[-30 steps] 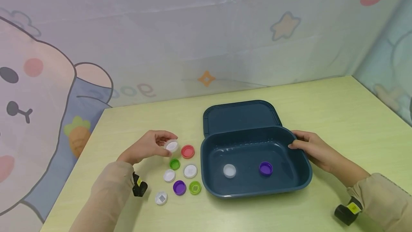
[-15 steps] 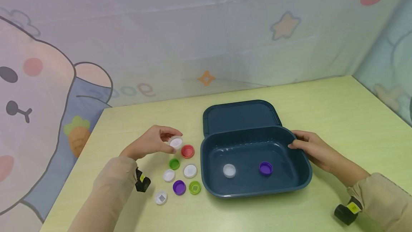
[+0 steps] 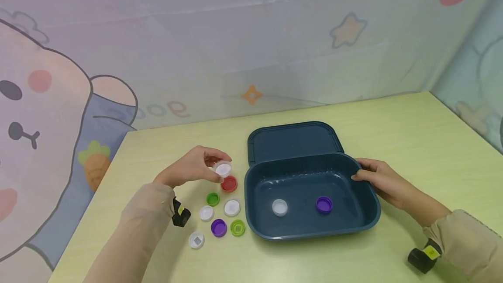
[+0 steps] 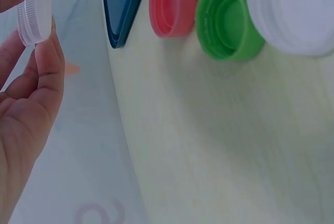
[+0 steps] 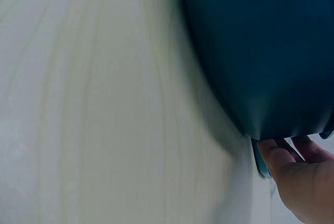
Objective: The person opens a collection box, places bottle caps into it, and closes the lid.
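My left hand (image 3: 192, 168) pinches a translucent white bottle cap (image 3: 222, 169) between thumb and fingers, raised above the table. In the left wrist view, that cap (image 4: 39, 18) shows its ribbed side. Just below it in the head view sits a red cap (image 3: 229, 184). My right hand (image 3: 387, 185) grips the right end of a dark blue plastic box (image 3: 302, 222), thumb over the rim and fingers outside. A white cap (image 3: 280, 207) and a purple cap (image 3: 324, 205) lie inside the box. In the right wrist view, the fingertips (image 5: 271, 151) press the box's outer wall (image 5: 261, 67).
Left of the box lie a green cap (image 3: 213, 199), a second purple cap (image 3: 218, 228), a lime-green cap (image 3: 237, 228) and several white caps, one bearing a printed code (image 3: 196, 240). A dark blue lid (image 3: 294, 143) lies behind the box. A printed cloth (image 3: 220, 47) hangs behind the table.
My left hand has moved right and slightly away from me with the white cap, from left of the red cap to just over it. My right hand and the box have stayed put.
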Tool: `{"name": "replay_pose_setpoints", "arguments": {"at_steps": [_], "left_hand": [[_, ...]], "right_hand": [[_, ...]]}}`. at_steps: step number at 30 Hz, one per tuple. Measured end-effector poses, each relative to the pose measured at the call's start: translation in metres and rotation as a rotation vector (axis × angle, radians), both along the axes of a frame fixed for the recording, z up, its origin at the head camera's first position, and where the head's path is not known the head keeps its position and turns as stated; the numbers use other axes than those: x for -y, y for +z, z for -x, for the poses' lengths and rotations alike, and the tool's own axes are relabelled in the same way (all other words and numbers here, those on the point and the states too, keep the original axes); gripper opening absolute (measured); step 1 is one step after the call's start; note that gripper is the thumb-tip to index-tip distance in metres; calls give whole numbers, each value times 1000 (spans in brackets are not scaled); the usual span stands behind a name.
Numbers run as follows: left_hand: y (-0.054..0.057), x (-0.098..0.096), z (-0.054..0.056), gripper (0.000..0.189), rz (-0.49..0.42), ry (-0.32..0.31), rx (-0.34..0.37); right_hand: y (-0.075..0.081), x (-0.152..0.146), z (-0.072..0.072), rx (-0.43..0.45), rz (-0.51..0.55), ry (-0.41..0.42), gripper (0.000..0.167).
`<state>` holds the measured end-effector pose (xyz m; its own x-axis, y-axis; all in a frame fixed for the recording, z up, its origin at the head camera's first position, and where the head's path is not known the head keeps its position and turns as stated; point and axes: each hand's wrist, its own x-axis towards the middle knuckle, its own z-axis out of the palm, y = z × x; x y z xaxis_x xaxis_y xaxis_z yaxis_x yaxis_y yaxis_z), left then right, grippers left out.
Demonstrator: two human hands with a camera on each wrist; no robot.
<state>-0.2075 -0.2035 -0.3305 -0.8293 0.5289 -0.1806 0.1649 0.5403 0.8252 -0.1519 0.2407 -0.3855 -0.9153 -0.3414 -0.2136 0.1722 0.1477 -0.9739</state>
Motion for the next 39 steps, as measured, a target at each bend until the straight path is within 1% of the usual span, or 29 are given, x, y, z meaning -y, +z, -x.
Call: {"name": "replay_pose_setpoints", "arguments": {"at_steps": [4, 8, 15, 20, 27, 30, 32, 39], "left_hand": [[2, -5, 1, 47, 20, -3, -3], [1, -9, 2, 47, 14, -9, 10], [3, -16, 4, 47, -5, -24, -5], [6, -21, 5, 45, 6, -47, -4], [17, -28, 7, 44, 26, -73, -40], [20, -33, 7, 44, 31, -84, -41], [21, -37, 7, 43, 33, -92, -36], [21, -48, 11, 41, -4, -146, -23]], "right_hand": [[0, 0, 0, -1, 8, 0, 55], [0, 0, 0, 3, 2, 4, 56], [0, 0, 0, -1, -8, 4, 56], [-1, 0, 1, -5, -13, 10, 56], [-2, 0, 1, 1, -8, 8, 57], [-2, 0, 1, 1, -7, 8, 57], [-2, 0, 1, 2, -5, 7, 56], [-2, 0, 1, 2, -6, 8, 56]]}}
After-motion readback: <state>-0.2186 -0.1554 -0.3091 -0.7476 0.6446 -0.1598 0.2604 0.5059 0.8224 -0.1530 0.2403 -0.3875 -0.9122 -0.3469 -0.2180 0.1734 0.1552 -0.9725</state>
